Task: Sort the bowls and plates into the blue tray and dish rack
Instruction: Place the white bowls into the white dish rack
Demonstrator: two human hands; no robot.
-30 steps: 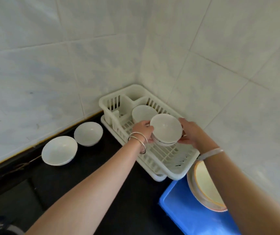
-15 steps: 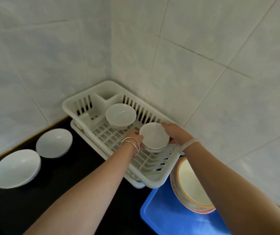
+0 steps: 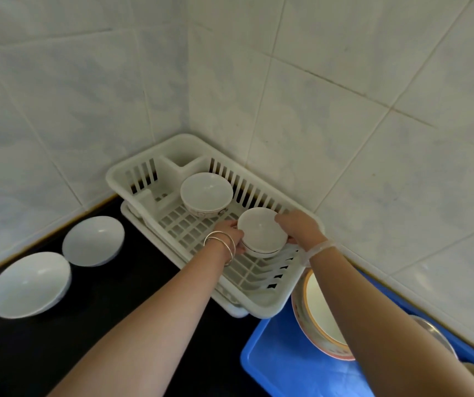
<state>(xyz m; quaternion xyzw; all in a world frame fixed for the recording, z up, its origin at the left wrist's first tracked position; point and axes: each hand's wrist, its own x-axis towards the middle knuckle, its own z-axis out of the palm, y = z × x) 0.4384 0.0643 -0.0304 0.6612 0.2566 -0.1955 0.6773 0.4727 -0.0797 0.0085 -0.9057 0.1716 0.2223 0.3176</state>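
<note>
A white dish rack point(image 3: 261, 299) stands in the tiled corner. Inside it sits one white bowl point(image 3: 205, 193) toward the back. My left hand point(image 3: 230, 234) and my right hand point(image 3: 297, 227) hold a small stack of white bowls point(image 3: 261, 232) from both sides, low over the rack's grid floor; I cannot tell if the stack touches it. A blue tray point(image 3: 281, 365) lies to the right of the rack with a cream plate with a patterned rim point(image 3: 316, 308) in it, partly hidden by my right forearm.
Two shallow white bowls point(image 3: 94, 240) point(image 3: 29, 283) rest on the black counter point(image 3: 115, 310) left of the rack. A metal dish edge point(image 3: 436, 333) shows in the tray at the far right. Tiled walls close in behind and to the right.
Both hands carried the bowl stack down and further into the rack, beside the bowl at the back. The head camera swung right, so the counter bowls sit further left in the view.
</note>
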